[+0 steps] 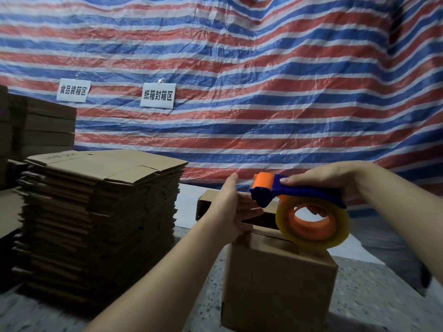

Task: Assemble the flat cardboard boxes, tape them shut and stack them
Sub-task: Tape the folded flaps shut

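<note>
An assembled brown cardboard box (278, 283) stands on the speckled floor in front of me, its far flaps partly up. My left hand (233, 209) rests on the box's top left edge, fingers straight, thumb near the tape dispenser's nose. My right hand (326, 180) grips the blue handle of a blue and orange tape dispenser (287, 190). Its roll of clear tape (314, 224) touches the top of the box. A tall stack of flat cardboard boxes (100, 212) stands to the left.
More flat cardboard (40, 128) is piled at the far left against a red, white and blue striped tarp (263, 92) that carries two white paper signs (158, 95). Speckled floor (383, 303) lies to the right of the box.
</note>
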Motion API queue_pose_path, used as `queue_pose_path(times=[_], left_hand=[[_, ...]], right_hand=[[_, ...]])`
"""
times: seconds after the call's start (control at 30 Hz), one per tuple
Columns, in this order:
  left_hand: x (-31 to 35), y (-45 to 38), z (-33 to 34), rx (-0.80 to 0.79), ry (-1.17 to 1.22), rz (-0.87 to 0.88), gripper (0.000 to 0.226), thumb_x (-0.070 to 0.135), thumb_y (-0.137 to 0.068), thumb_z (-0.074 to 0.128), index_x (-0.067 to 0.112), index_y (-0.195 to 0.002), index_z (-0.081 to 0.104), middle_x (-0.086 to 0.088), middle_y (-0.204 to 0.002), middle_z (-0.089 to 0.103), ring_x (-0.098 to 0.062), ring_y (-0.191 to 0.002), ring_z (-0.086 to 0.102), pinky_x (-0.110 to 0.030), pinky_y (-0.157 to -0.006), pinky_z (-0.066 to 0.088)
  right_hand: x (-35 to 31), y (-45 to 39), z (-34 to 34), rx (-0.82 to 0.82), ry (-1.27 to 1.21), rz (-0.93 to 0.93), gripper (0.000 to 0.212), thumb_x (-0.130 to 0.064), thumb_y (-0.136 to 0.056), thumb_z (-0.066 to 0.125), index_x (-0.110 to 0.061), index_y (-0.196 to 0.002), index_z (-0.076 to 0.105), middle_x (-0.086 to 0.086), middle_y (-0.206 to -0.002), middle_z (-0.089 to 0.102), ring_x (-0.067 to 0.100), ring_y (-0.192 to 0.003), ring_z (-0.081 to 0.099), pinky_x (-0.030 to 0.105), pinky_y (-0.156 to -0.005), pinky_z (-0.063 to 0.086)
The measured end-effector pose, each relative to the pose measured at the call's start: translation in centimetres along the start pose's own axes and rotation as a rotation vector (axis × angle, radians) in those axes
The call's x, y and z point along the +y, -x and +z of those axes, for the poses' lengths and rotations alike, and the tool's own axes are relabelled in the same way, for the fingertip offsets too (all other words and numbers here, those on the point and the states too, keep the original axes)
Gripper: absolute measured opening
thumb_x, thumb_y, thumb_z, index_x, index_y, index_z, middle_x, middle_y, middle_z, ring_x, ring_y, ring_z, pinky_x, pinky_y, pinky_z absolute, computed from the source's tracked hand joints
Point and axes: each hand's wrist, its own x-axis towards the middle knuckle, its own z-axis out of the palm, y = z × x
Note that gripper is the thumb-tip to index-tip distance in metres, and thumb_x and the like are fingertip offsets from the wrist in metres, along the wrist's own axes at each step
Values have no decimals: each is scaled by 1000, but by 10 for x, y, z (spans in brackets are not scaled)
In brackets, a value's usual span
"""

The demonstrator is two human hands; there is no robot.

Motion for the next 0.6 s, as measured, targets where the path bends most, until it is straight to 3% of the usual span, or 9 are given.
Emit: queue_pose_path(times=[0.13, 0.27, 0.37, 0.53, 0.6], left_hand=[[-1, 2, 2, 24, -6, -4, 48, 47, -98, 50, 5, -110, 69, -8, -91, 77, -23, -95, 70, -50, -99, 41], [-1, 0, 4, 49, 20, -26, 21, 16, -94, 57, 7, -109, 69, -7, -88, 76, -20, -96, 69, -45, -89, 43], [-4, -4, 2, 73, 0, -22, 18, 10, -92, 61, 6, -108, 68, -7, -87, 77, -17, -91, 69, -38, -77, 47], [-16, -5, 7, 147, -132, 32, 10, 8, -88, 61, 8, -87, 71, -3, -68, 72, -10, -58, 63, -26, -59, 47], [-21, -6, 10, 195, -195, 62, 13, 10, -87, 62, 9, -77, 70, -7, -73, 70, -15, -60, 58, -26, -53, 45]], right_hand=[[-4, 0, 1, -4, 55, 3, 97, -72, -45, 89, -16, -119, 62, 15, -100, 77, 22, -75, 73, 34, -67, 59], [-7, 0, 1, 2, 95, 22, 81, -67, -62, 78, -15, -121, 61, 13, -100, 77, 22, -77, 74, 33, -68, 59], [-11, 0, -1, 0, 130, 36, 78, -68, -66, 74, -14, -121, 61, 13, -100, 77, 23, -80, 74, 32, -69, 59], [-18, 6, -10, -32, 287, 123, 84, -70, -59, 74, -9, -117, 63, 11, -91, 78, 21, -76, 76, 28, -63, 58], [-17, 8, -14, -47, 317, 159, 88, -70, -55, 76, -8, -116, 63, 12, -90, 78, 22, -75, 76, 28, -61, 58]])
